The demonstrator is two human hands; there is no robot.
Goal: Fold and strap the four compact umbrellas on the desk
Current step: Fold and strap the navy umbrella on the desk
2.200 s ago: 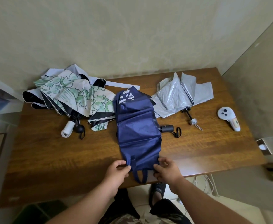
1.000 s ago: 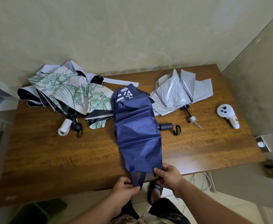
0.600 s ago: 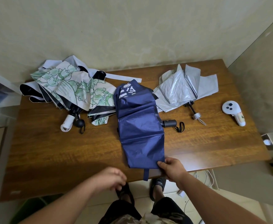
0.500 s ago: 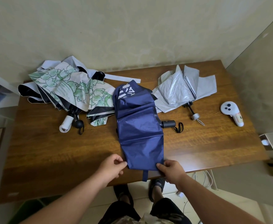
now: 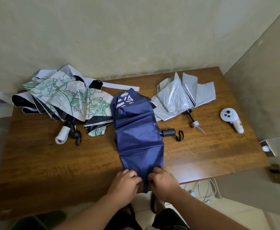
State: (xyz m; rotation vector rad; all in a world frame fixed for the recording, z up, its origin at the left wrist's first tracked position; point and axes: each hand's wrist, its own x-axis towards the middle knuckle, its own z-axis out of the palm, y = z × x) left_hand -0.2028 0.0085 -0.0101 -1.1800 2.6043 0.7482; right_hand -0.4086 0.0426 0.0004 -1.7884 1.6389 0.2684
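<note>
**Navy canopy gathered at the desk's near edge**

On the desk (image 5: 53, 171) lies your navy umbrella (image 5: 139, 136), between the floral umbrella (image 5: 66, 100) and silver umbrella (image 5: 182, 95). Your left hand (image 5: 124, 181) and right hand (image 5: 164, 181) pinch its near hem; its strap (image 5: 145, 186) hangs between them.

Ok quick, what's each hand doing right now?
Left hand: pinching the near edge of the navy umbrella.
Right hand: pinching the same edge.

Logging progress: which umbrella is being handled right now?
The navy umbrella in the middle; both hands grip its near edge. The floral and silver ones lie untouched.
</note>
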